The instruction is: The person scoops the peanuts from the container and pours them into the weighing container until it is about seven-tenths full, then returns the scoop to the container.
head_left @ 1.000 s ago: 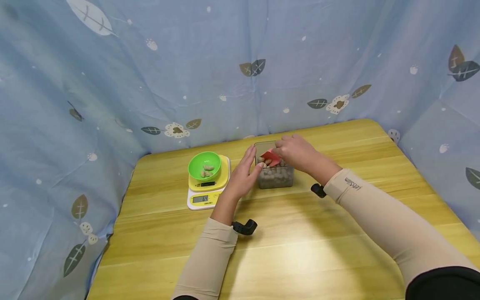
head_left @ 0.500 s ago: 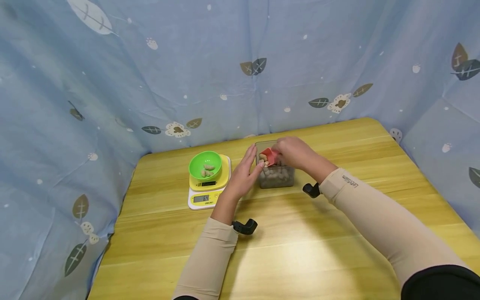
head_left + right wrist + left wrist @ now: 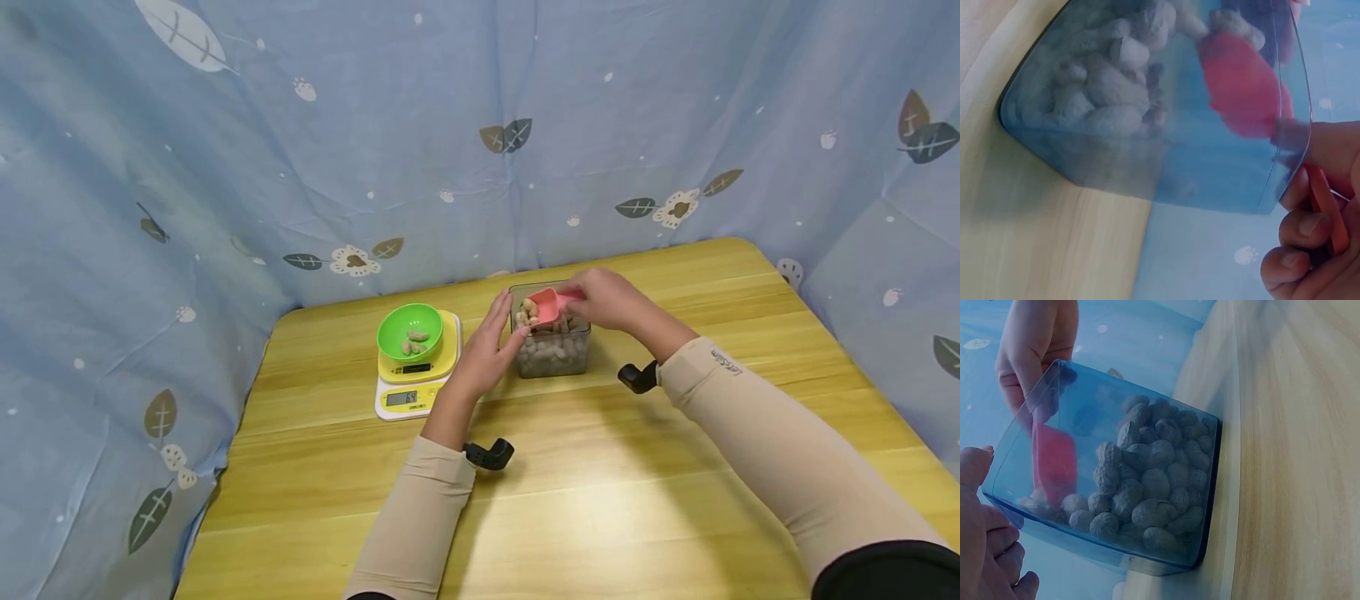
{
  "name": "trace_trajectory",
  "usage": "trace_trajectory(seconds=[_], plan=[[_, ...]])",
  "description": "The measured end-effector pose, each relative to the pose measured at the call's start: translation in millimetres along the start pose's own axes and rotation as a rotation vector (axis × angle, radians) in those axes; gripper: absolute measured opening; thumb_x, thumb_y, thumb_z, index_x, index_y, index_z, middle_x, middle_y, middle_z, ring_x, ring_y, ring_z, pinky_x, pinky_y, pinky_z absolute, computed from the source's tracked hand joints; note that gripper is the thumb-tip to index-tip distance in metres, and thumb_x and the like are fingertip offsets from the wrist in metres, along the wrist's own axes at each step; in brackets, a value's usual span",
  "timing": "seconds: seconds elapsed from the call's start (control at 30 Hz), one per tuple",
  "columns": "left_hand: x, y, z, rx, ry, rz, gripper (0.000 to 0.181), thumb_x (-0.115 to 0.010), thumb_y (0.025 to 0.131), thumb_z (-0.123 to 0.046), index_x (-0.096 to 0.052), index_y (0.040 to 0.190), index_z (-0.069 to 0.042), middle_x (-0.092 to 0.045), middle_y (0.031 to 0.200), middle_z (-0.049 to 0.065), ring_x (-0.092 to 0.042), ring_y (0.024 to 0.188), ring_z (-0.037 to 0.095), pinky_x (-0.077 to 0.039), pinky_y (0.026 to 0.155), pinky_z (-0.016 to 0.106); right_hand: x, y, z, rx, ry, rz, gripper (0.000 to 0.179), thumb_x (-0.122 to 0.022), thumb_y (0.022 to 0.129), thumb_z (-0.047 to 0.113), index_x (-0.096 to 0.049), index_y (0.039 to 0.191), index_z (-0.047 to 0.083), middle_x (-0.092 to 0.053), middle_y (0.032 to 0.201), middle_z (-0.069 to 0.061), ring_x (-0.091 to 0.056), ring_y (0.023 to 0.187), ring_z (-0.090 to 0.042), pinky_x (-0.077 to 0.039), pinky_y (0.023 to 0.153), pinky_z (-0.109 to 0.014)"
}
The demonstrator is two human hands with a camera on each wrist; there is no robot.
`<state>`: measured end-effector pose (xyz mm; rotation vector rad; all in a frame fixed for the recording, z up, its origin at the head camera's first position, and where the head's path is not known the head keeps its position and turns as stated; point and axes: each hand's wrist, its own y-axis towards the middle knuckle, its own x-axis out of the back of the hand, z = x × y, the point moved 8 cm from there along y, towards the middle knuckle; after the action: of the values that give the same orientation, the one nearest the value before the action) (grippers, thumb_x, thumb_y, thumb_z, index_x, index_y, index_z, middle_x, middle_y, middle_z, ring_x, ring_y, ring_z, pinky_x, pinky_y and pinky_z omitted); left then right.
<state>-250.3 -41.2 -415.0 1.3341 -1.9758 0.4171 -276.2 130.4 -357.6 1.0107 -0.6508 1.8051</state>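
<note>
A see-through grey box point(image 3: 552, 361) holds unshelled peanuts point(image 3: 1155, 512). My right hand point(image 3: 609, 300) grips the handle of a pink scoop point(image 3: 547, 307), with fingers curled round it in the right wrist view. The scoop's bowl sits inside the box, above the heap, near peanuts gathered by the left wall. My left hand point(image 3: 487, 350) lies along the left side of the box, fingers straight, thumb by the near rim. Left of that hand, a green bowl point(image 3: 393, 337) with several peanuts stands on a yellow and white kitchen scale point(image 3: 444, 357).
All of this stands on a wooden table point(image 3: 585, 500), the box near its back edge. A blue patterned curtain point(image 3: 450, 125) hangs behind and at both sides. The scale's display point(image 3: 402, 398) reads 6.4.
My right hand has turned and shifted the scoop within the box, first leftward and down, now back to the right with its bowl tilted differently. My left hand, the bowl and the scale have stayed put.
</note>
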Motion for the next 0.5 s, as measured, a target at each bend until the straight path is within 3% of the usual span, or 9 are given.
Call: trace_trajectory(seconds=[0.27, 0.5], plan=[[0.1, -0.1, 0.8, 0.002, 0.001, -0.001, 0.075, -0.036, 0.1, -0.062, -0.012, 0.16, -0.024, -0.003, 0.165, -0.017, -0.016, 0.151, 0.018, -0.021, 0.122, 0.044, 3.1, -5.0, -10.2, -0.011, 0.103, -0.008, 0.036, -0.065, 0.095, 0.02, -0.067, 0.127, 0.003, -0.068, 0.123, -0.018, -0.062, 0.093, -0.025, -0.049, 0.078, -0.041], [-0.3, 0.4, 0.2, 0.008, -0.008, 0.004, 0.075, -0.036, 0.099, -0.062, -0.011, 0.16, -0.026, -0.003, 0.164, -0.018, -0.015, 0.152, 0.017, -0.02, 0.122, 0.045, 5.4, -8.9, -18.6, -0.043, 0.158, 0.0, 0.037, -0.066, 0.095, 0.021, -0.066, 0.128, 0.005, -0.067, 0.126, -0.017, -0.064, 0.1, -0.026, -0.051, 0.081, -0.042]])
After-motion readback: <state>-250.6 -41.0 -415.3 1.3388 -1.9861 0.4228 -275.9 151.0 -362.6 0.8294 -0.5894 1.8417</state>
